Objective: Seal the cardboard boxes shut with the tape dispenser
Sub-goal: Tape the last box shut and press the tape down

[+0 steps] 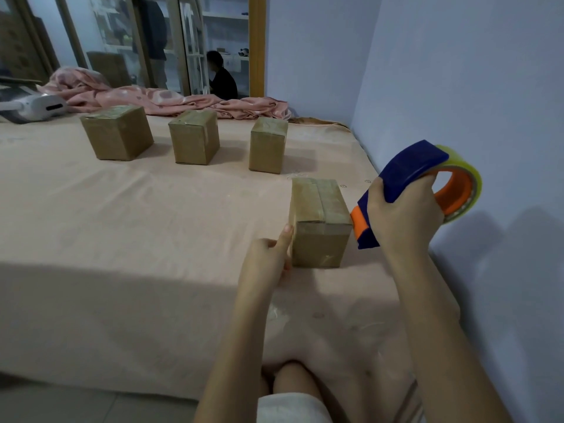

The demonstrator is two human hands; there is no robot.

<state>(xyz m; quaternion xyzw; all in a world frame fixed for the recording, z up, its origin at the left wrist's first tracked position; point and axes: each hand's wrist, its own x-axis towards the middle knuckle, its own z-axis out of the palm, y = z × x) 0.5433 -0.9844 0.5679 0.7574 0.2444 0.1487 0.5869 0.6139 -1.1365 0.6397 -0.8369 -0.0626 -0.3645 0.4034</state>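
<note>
Tape seals the near brown cardboard box [319, 221] on the bed [152, 224]; left hand [268, 254] touches its side with thumb extended, right hand [403, 215] grips the blue-and-orange tape dispenser [409, 175] just beside it; three similar boxes [192, 141] stand behind.

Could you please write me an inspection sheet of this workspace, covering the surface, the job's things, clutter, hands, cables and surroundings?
Surface: bed covered with a peach sheet, lower part in shadow.
Job's things: nearest box, flaps closed, tape strip along its top; three more boxes in a row behind, left box, middle box, right box, all closed. Tape dispenser, blue and orange, with a clear roll, held beside the nearest box.
Clutter: pink blanket bunched at the far edge; white appliance at far left.
Hands: left hand rests against the nearest box's left side; right hand has its grip round the dispenser.
Cables: nothing seen.
Surroundings: pale wall on the right; glass doors behind, person seated beyond.
</note>
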